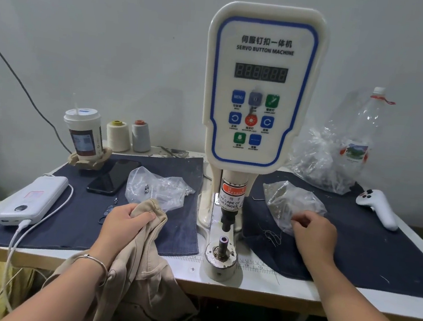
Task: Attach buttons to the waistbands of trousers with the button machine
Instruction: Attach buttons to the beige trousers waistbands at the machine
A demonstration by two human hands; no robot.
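My left hand (121, 222) grips the beige trousers (141, 258) by the waistband at the table's (257, 284) front edge, left of the button machine's (259, 86) lower die (223, 242). My right hand (314, 234) reaches into a clear bag (290, 198), fingers curled; whether it has pinched a button, I cannot tell. If the fabric bunches over the die, the button may set crooked.
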